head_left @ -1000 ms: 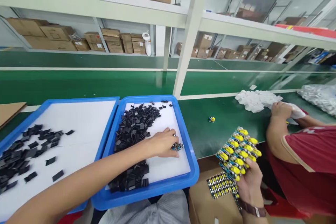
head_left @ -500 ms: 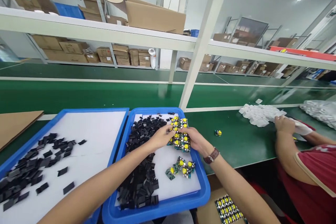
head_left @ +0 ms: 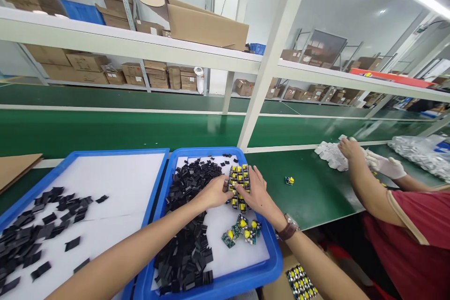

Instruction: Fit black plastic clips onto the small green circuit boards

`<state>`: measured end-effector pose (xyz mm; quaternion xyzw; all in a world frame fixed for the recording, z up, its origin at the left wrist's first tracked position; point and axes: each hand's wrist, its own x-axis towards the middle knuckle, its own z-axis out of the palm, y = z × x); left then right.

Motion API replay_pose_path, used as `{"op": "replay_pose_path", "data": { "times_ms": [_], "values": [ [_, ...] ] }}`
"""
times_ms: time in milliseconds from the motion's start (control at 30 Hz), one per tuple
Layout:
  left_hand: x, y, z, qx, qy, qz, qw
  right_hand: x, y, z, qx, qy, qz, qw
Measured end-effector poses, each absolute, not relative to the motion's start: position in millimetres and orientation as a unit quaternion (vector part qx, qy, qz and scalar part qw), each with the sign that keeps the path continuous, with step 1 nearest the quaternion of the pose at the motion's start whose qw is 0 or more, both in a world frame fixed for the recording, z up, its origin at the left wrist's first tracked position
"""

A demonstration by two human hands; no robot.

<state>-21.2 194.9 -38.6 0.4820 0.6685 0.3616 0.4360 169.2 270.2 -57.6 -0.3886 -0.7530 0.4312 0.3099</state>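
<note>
Board block [head_left: 239, 183], head view: sitting at the far right of the near blue tray [head_left: 253, 277], its rounded yellow parts standing in tight rows. Left hand [head_left: 215, 192] and right hand [head_left: 259, 193] are gripping opposite edges. Loose green boards [head_left: 250, 235] are lying on the tray's smooth white liner [head_left: 221, 258]; flat, matte black pieces [head_left: 190, 246] are crowding its left side. Single board [head_left: 289, 181] is resting right of the tray. Painted post [head_left: 258, 98] is rising behind the tray, blocking some background; co-worker [head_left: 411, 225] is sitting farther right.
</note>
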Motion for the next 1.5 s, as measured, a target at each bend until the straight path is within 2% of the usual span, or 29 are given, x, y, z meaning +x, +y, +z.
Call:
{"op": "replay_pose_path", "data": {
  "times_ms": [200, 300, 500, 733, 1067, 1267, 1500],
  "values": [
    [-14.0, 195.6, -24.2, 0.409, 0.673, 0.381, 0.485, 172.3, 282.9, -68.1, -0.392, -0.792, 0.387, 0.263],
    [-17.3, 189.5, -11.3, 0.364, 0.667, 0.426, 0.491, 178.4, 287.1, -58.2, -0.373, -0.806, 0.364, 0.281],
    [-27.8, 152.3, 18.5, 0.332, 0.603, 0.501, 0.525, 189.7, 278.5, -14.7, -0.217, -0.868, 0.317, 0.314],
    [-18.2, 112.1, 36.0, 0.355, 0.539, 0.439, 0.625, 175.2, 257.2, 13.9, -0.099, -0.906, 0.305, 0.278],
    [10.0, 85.2, 5.9, 0.257, 0.59, 0.529, 0.553, 153.4, 208.3, -25.5, -0.191, -0.914, 0.263, 0.244],
    [-0.1, 81.6, 13.5, 0.291, 0.567, 0.499, 0.587, 159.7, 210.4, -21.7, -0.172, -0.917, 0.284, 0.22],
    [1.8, 87.4, -0.4, 0.254, 0.602, 0.553, 0.517, 163.4, 200.9, -24.3, -0.208, -0.919, 0.252, 0.219]
  ]
}}
